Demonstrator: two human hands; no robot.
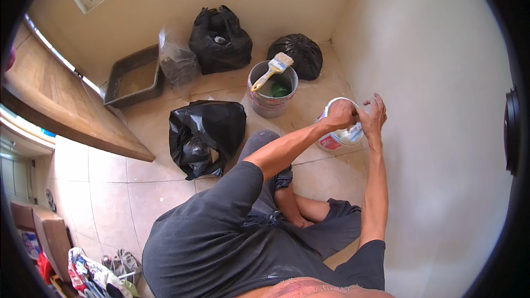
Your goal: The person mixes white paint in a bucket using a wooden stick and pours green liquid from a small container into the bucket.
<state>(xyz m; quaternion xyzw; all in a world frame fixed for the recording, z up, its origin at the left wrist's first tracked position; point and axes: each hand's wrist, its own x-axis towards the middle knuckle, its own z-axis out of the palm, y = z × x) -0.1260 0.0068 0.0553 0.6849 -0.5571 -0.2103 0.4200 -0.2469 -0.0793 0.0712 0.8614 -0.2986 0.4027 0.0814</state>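
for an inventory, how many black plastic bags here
3: a tall black plastic bag beside the clear plastic bag; a rounded black plastic bag behind the round grey bucket; an open black plastic bag left of and nearer than that bucket. Others could be hidden.

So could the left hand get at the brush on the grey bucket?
Likely yes: the brush lies uncovered across the grey bucket, and nothing visible blocks the left hand from it.
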